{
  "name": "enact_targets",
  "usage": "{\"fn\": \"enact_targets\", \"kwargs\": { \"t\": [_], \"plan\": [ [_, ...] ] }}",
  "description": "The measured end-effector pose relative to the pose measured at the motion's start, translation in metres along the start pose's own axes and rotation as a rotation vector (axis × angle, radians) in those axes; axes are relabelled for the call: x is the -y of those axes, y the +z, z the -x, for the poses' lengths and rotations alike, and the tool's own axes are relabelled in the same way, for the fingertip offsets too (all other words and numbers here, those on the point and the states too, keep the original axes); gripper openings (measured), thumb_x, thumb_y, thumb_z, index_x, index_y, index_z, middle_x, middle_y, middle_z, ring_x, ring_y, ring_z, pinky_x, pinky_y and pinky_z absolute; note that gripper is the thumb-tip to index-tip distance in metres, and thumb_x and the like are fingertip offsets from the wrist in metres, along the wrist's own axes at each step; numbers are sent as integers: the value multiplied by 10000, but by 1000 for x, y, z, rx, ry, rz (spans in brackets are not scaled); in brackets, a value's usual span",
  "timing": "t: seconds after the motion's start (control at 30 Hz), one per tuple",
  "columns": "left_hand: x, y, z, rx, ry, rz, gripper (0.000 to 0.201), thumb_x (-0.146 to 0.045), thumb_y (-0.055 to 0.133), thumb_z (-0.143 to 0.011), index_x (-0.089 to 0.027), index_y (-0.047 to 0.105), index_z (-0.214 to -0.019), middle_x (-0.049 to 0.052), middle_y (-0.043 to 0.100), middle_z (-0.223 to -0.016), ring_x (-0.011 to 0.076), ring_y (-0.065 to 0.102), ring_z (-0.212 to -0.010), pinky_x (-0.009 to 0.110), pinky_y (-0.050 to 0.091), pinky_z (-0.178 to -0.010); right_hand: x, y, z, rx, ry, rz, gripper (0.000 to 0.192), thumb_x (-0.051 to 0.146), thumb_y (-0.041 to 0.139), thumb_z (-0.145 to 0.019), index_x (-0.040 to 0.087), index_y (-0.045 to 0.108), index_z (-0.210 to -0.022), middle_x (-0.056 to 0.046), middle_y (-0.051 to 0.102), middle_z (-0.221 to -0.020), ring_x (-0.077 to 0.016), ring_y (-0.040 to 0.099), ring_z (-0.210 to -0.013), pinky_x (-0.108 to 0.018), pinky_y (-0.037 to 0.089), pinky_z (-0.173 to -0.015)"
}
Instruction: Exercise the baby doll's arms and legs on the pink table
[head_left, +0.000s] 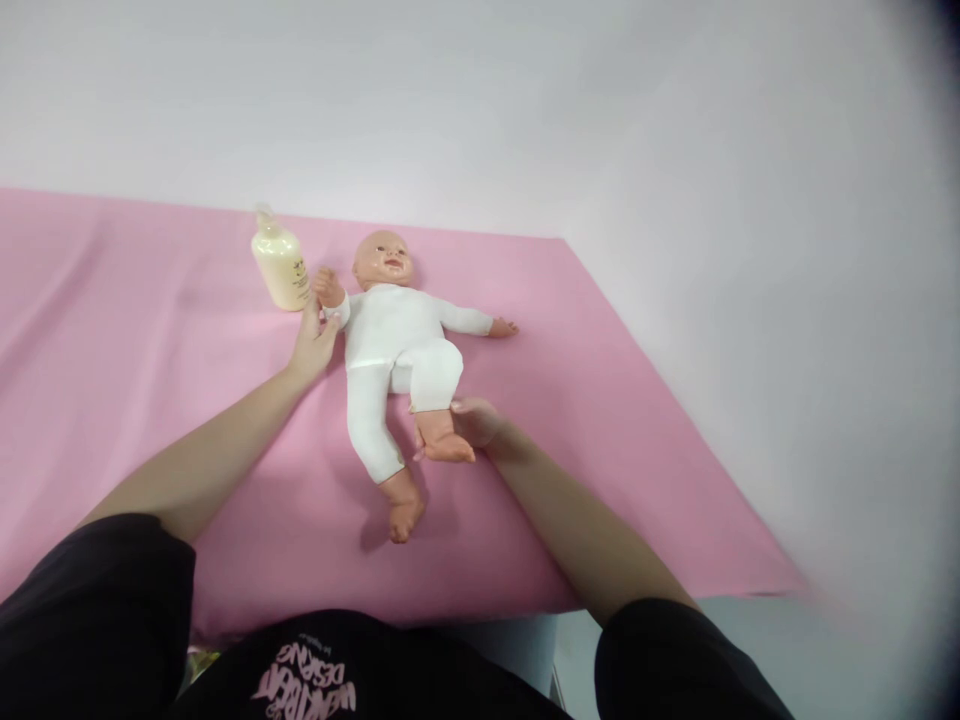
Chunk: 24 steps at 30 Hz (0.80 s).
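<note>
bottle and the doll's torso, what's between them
In the head view, the doll's raised hand lies between the bottle and the torso, with the person's left hand at that wrist.

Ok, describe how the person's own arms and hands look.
Loose black sleeves reach about the elbows; the forearms below are bare. The left hand and right hand are gloveless, with no watch or bracelet visible.

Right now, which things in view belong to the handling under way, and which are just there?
In use:
- doll
- left hand, holding its arm
- right hand, holding its raised leg

Seemingly idle:
- bottle, upright, not gripped
- pink cloth, under the doll
</note>
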<state>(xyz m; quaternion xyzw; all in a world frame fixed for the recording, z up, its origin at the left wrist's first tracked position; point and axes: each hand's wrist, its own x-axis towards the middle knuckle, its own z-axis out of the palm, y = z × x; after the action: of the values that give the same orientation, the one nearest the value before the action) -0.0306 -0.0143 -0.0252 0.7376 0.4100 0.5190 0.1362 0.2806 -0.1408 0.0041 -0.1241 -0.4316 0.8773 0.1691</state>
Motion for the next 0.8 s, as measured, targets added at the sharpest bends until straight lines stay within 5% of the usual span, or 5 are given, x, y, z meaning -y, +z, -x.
{"fn": "enact_targets", "kwargs": {
  "t": [0.27, 0.53, 0.8],
  "plan": [
    [16, 3, -4, -203, -206, 220, 656, -722, 475, -979, -316, 386, -1487, 145, 612, -1439, 255, 631, -1317, 443, 535, -1105, 1, 7, 3, 50, 153, 124, 257, 401, 668, -778, 185, 643, -915, -100, 763, -851, -287, 734, -1041, -429, 548, -961],
    [28, 2, -3, -262, -205, 181, 575, -691, 437, -1010, -330, 401, -1455, 137, 584, -1486, 236, 608, -1360, 425, 534, -1120, 8, 20, 3, -70, 111, 176, 142, 302, 661, -777, 203, 568, -818, -93, 729, -812, -303, 732, -1062, -453, 559, -945],
    [-2, 4, -1, -156, -148, 174, 637, -679, 472, -999, -291, 383, -1496, 157, 589, -1470, 262, 592, -1366, 468, 491, -1150, -1, 1, 3, 67, 94, 112, 366, 467, 672, -735, 178, 636, -957, -112, 771, -865, -298, 766, -932, -427, 581, -884]
  ]
}}
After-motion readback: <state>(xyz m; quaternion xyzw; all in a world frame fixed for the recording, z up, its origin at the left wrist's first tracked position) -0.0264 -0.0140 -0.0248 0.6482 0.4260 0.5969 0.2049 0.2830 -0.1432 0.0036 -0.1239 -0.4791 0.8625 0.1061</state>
